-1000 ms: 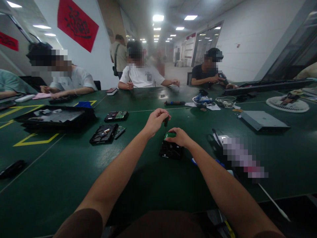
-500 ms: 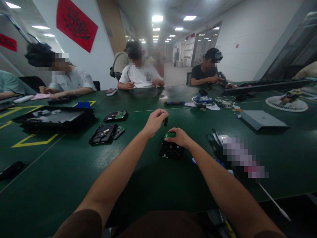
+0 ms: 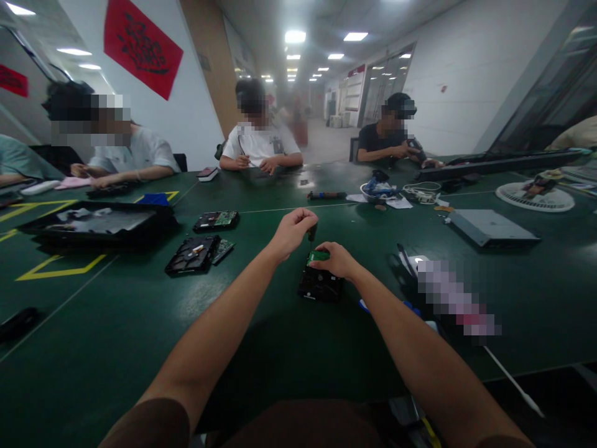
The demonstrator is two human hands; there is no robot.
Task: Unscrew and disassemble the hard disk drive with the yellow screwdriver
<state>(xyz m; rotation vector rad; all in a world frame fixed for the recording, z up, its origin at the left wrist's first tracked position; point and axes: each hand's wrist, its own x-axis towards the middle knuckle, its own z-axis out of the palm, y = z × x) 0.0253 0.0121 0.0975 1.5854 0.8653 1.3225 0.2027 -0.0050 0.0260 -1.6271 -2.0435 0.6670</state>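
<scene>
A black hard drive (image 3: 319,285) with a green circuit board lies on the dark green table (image 3: 140,311) in front of me. My left hand (image 3: 290,232) is closed around the handle of a small screwdriver (image 3: 311,234) that stands upright, tip down on the drive's far end. My right hand (image 3: 336,259) rests on top of the drive and presses down on its green board, covering most of it.
To the left lie an opened hard drive (image 3: 192,255), another drive (image 3: 216,219) and a black tray (image 3: 96,221). Tools sit at my right (image 3: 405,261), with a grey flat box (image 3: 492,228) beyond. Several people work along the far and left sides of the table.
My hands and the drive stay in place; my left hand's grip on the screwdriver shifts slightly. The person across the table has drawn their arm back.
</scene>
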